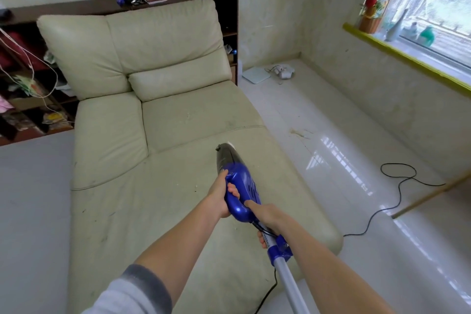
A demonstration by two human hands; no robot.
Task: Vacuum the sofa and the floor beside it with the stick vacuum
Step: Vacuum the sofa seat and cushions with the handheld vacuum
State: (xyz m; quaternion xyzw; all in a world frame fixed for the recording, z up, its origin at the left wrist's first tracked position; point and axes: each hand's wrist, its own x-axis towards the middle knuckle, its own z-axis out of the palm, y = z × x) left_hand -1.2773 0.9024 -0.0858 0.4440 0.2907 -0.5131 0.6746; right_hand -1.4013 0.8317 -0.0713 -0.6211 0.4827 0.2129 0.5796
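The sofa fills the middle of the view, its long seat running away from the person, with glossy floor along its right side. The vacuum lies over the near half of the seat, its long axis pointing forward and slightly left, nozzle end on or just above the cushion; contact is hard to judge. Its cord trails right across the floor. The left hand wraps the blue handle, nearer the nozzle. The right hand holds the rear of the body where the tube joins. Unswept seat lies straight ahead along that axis.
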